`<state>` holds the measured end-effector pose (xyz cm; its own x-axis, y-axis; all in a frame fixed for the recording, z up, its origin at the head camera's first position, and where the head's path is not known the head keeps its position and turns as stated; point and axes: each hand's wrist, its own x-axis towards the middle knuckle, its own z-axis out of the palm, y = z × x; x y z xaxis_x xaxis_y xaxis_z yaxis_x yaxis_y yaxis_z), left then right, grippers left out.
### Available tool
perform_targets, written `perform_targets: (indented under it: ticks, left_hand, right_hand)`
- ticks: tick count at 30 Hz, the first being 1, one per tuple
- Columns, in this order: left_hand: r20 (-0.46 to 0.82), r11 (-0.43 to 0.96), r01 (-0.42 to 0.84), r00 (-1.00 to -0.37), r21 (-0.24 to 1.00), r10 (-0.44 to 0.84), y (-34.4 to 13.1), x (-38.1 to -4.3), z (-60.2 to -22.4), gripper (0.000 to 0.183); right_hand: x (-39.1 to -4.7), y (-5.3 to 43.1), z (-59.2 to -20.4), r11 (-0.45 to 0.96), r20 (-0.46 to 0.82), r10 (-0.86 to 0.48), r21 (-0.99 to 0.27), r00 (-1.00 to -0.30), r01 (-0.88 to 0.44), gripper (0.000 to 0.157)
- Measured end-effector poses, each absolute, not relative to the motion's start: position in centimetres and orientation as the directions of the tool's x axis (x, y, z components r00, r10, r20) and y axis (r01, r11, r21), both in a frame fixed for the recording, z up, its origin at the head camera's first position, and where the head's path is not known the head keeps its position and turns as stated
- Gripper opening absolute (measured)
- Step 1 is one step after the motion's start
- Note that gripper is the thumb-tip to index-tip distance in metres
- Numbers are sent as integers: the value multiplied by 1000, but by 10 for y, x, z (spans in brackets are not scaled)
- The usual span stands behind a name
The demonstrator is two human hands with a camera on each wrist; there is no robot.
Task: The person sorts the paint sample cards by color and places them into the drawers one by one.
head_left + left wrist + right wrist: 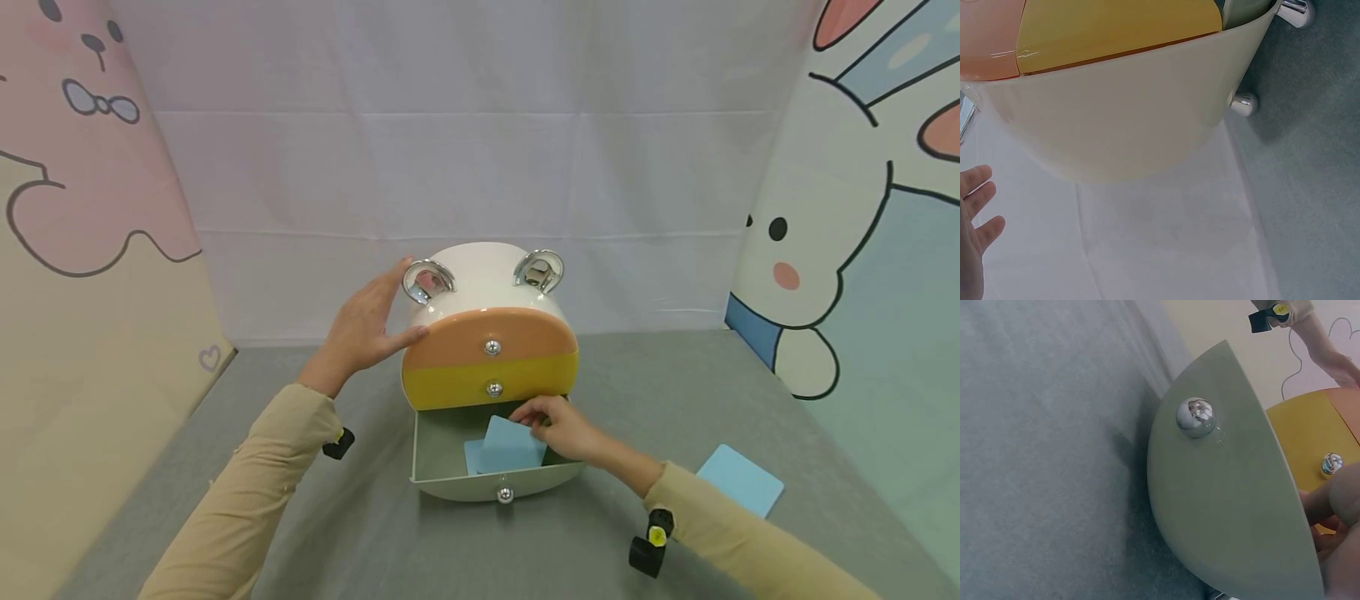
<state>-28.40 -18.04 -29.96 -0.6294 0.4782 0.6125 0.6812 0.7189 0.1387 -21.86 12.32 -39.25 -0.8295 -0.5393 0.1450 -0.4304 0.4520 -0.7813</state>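
Observation:
A small rounded drawer box [480, 279] with a white shell and silver ears stands on the grey table. Its orange [450, 337] and yellow [450, 387] drawers are closed; the green bottom drawer [446, 486] is pulled out. My left hand [360, 329] rests against the box's upper left side, thumb and fingers extended. Inside the green drawer, my right hand [564, 427] pinches a light blue card [513, 446] by its upper right corner. Another blue piece [472, 457] lies partly hidden behind it. In the right wrist view the drawer front [1229, 487] hides the card and some fingers.
Another light blue card [742, 479] lies on the table [652, 383] at the right, partly covered by my right sleeve. A white cloth [480, 167] hangs behind the box. Cartoon-printed panels [877, 275] stand at both sides.

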Motion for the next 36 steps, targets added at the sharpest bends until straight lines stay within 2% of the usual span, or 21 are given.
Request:
perform_targets:
  ticks: [7,14,21,29,36]
  left_hand:
    - [617,715,685,-625,139,478,-179,-283,-300,88]
    - [627,709,692,-613,134,480,-180,-284,-301,89]
    - [631,711,691,-610,128,479,-180,-286,-301,89]
    - [628,713,689,-612,126,480,-180,-286,-301,88]
    - [623,714,688,-618,134,479,-179,-285,-300,88]
  right_hand:
    - [-218,121,-394,479,178,-550,-733,-816,-483,28]
    - [-221,124,-390,435,255,-549,-727,-796,-532,27]
    - [-222,134,-379,428,242,-521,-755,-818,-496,21]
    - [-217,158,-364,424,232,-496,-776,-837,-467,24]
    - [-207,196,-358,492,196,-444,-763,-874,-420,26]
